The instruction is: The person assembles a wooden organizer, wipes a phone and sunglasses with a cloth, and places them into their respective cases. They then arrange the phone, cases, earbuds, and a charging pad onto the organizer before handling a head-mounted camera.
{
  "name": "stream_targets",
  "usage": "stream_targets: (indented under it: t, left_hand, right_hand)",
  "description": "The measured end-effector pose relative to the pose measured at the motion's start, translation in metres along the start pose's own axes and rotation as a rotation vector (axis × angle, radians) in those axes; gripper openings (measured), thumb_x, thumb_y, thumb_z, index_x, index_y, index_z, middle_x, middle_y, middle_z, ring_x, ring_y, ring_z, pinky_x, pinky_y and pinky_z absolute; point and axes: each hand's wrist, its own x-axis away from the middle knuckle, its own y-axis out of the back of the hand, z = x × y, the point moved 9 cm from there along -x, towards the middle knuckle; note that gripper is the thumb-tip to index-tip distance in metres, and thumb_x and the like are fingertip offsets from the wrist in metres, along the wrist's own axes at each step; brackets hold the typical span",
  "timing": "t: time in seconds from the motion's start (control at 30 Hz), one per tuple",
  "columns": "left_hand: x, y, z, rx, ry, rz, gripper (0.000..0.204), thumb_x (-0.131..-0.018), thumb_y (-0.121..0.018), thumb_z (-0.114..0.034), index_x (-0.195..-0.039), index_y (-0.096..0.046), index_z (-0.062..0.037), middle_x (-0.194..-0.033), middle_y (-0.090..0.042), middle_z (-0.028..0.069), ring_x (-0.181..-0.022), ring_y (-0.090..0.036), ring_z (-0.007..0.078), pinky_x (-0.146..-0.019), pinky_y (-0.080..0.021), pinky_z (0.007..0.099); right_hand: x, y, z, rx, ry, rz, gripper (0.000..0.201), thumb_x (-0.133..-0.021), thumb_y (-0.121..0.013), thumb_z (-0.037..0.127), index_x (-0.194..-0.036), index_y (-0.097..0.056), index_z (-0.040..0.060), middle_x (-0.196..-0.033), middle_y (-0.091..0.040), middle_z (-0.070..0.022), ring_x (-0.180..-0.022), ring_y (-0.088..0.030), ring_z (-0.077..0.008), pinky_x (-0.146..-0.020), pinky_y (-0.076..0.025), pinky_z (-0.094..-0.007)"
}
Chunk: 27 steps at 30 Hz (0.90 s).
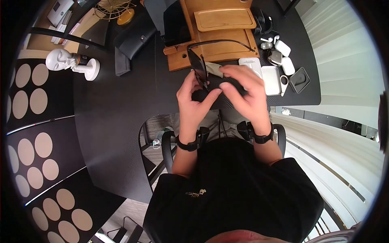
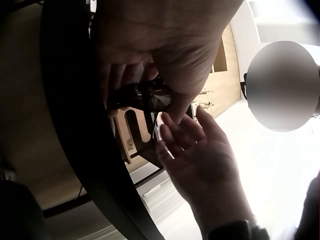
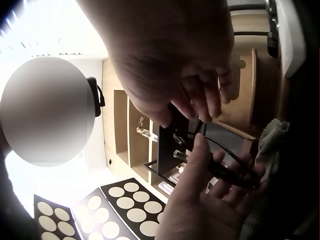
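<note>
My left hand (image 1: 192, 101) (image 3: 200, 205) grips dark sunglasses (image 1: 197, 65) (image 2: 150, 96) (image 3: 225, 172), thumb on one side and fingers on the other. In the head view the lenses stand nearly upright, and one thin temple arm reaches right over the wooden stand. My right hand (image 1: 247, 91) (image 2: 205, 165) is just right of the sunglasses, fingers relaxed and slightly bent, with nothing visible in its grasp. A grey-green cloth (image 1: 214, 69) (image 3: 272, 142) lies behind the hands; whether right fingertips touch it, I cannot tell.
A wooden stand (image 1: 225, 50) is beyond the hands. White earbud cases (image 1: 283, 48), a white tray (image 1: 271, 81) and a black tray (image 1: 300, 80) lie right. Leftward are a black case (image 1: 135, 40) and a white figurine (image 1: 92, 69) on the black desk (image 1: 109, 121).
</note>
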Motion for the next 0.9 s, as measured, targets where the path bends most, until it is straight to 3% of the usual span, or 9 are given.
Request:
stream_targets:
  t: [0.17, 0.2, 0.33, 0.43, 0.57, 0.6, 0.73, 0.8, 0.9]
  left_hand:
    - [0.003, -0.007, -0.004, -0.164, -0.044, 0.089, 0.069, -0.072, -0.091, -0.014, -0.128, -0.057, 0.0075, -0.106, -0.070, 0.0141, -0.092, -0.068, 0.0196, -0.081, -0.055, 0.0317]
    - [0.003, -0.013, -0.009, -0.145, -0.061, 0.130, 0.069, -0.071, -0.091, -0.014, -0.128, -0.058, 0.0076, -0.107, -0.070, 0.0144, -0.093, -0.068, 0.0208, -0.081, -0.055, 0.0322]
    - [0.004, -0.024, -0.022, -0.147, -0.096, 0.185, 0.070, -0.070, -0.091, -0.015, -0.128, -0.058, 0.0067, -0.107, -0.069, 0.0150, -0.093, -0.068, 0.0228, -0.081, -0.055, 0.0333]
    - [0.005, -0.022, -0.017, -0.166, -0.101, 0.158, 0.069, -0.070, -0.091, -0.014, -0.127, -0.058, 0.0063, -0.106, -0.069, 0.0148, -0.093, -0.069, 0.0224, -0.081, -0.055, 0.0335]
    - [0.006, -0.020, -0.008, -0.078, 0.033, 0.143, 0.062, -0.072, -0.089, -0.011, -0.124, -0.059, 0.0065, -0.105, -0.068, 0.0137, -0.092, -0.068, 0.0206, -0.081, -0.056, 0.0325]
    - [0.007, -0.021, -0.008, -0.031, 0.052, 0.130, 0.058, -0.073, -0.087, -0.010, -0.121, -0.060, 0.0064, -0.105, -0.068, 0.0126, -0.092, -0.068, 0.0194, -0.081, -0.055, 0.0318]
    - [0.006, -0.018, -0.012, -0.111, -0.008, 0.135, 0.057, -0.074, -0.088, -0.012, -0.120, -0.060, 0.0063, -0.103, -0.068, 0.0119, -0.091, -0.067, 0.0183, -0.082, -0.055, 0.0314]
    - [0.003, -0.018, -0.019, -0.125, -0.062, 0.138, 0.057, -0.074, -0.089, -0.014, -0.120, -0.060, 0.0063, -0.102, -0.068, 0.0111, -0.090, -0.067, 0.0170, -0.082, -0.055, 0.0307]
    - [0.000, -0.015, -0.021, -0.087, -0.062, 0.099, 0.058, -0.074, -0.090, -0.015, -0.119, -0.061, 0.0063, -0.101, -0.068, 0.0105, -0.089, -0.066, 0.0163, -0.081, -0.055, 0.0300]
  right_hand:
    - [0.000, 0.038, 0.028, 0.213, 0.203, -0.318, 0.045, -0.082, -0.075, 0.011, -0.122, -0.063, -0.0059, -0.126, -0.064, -0.0222, -0.121, -0.059, -0.0382, -0.105, -0.044, -0.0430]
    - [0.001, 0.037, 0.023, 0.232, 0.160, -0.285, 0.054, -0.083, -0.075, 0.015, -0.129, -0.059, -0.0072, -0.136, -0.058, -0.0248, -0.132, -0.052, -0.0400, -0.111, -0.038, -0.0447]
    - [0.001, 0.023, 0.001, 0.134, 0.020, -0.170, 0.060, -0.087, -0.074, 0.022, -0.135, -0.055, -0.0072, -0.141, -0.055, -0.0277, -0.136, -0.048, -0.0435, -0.112, -0.038, -0.0451]
    - [0.008, 0.007, -0.010, 0.067, -0.035, -0.073, 0.060, -0.088, -0.073, 0.023, -0.136, -0.053, -0.0071, -0.139, -0.056, -0.0281, -0.132, -0.052, -0.0436, -0.109, -0.041, -0.0430]
    - [0.011, -0.021, -0.006, -0.100, -0.207, 0.218, 0.060, -0.089, -0.072, 0.026, -0.135, -0.053, -0.0065, -0.116, -0.065, -0.0265, -0.107, -0.063, -0.0446, -0.092, -0.050, -0.0429]
    - [0.009, -0.021, -0.004, -0.072, -0.134, 0.185, 0.062, -0.088, -0.073, 0.028, -0.135, -0.053, -0.0063, -0.108, -0.067, -0.0247, -0.099, -0.064, -0.0439, -0.087, -0.051, -0.0438]
    - [0.004, -0.008, -0.016, -0.048, -0.129, 0.175, 0.056, -0.088, -0.072, 0.027, -0.130, -0.057, -0.0065, -0.109, -0.067, -0.0248, -0.105, -0.063, -0.0441, -0.091, -0.050, -0.0448]
    - [-0.001, 0.005, -0.014, 0.198, 0.072, 0.080, 0.050, -0.088, -0.072, 0.027, -0.124, -0.061, -0.0064, -0.114, -0.065, -0.0261, -0.114, -0.059, -0.0458, -0.097, -0.048, -0.0468]
    - [0.002, 0.012, -0.025, 0.471, -0.021, 0.022, 0.045, -0.088, -0.072, 0.027, -0.119, -0.065, -0.0054, -0.123, -0.063, -0.0265, -0.124, -0.053, -0.0474, -0.103, -0.044, -0.0481]
